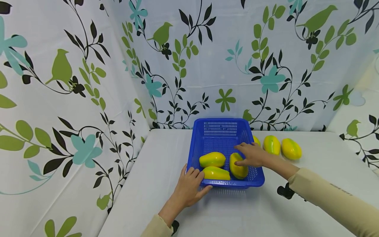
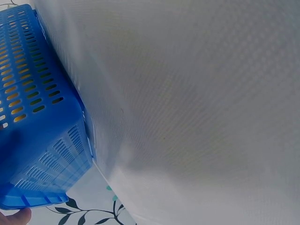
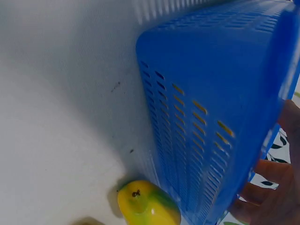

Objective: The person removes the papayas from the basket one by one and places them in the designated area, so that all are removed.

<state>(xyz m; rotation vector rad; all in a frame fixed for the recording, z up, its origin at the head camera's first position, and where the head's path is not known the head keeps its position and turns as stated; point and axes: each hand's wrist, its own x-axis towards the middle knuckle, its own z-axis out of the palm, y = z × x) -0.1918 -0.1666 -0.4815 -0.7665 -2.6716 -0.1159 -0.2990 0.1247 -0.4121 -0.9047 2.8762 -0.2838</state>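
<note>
A blue plastic basket (image 1: 219,182) with slotted walls stands on the white table. Three yellow-green mangoes lie in its near half: one mango (image 1: 212,159) at the left, another mango (image 1: 216,173) along the front wall, and an upright-pointing mango (image 1: 238,166) at the right. My left hand (image 1: 189,187) holds the basket's front left corner, fingers over the rim and thumb along the outside. Over the right wall reaches my right hand (image 1: 251,154), its fingers spread and thumb above the right mango. Whether it touches that mango cannot be told.
To the right of the basket lie more mangoes: one mango (image 1: 271,145), another mango (image 1: 291,148), and a third mango (image 1: 256,140) partly hidden by the basket and right hand. A patterned curtain (image 1: 219,65) hangs behind the table (image 1: 165,154) and along its sides.
</note>
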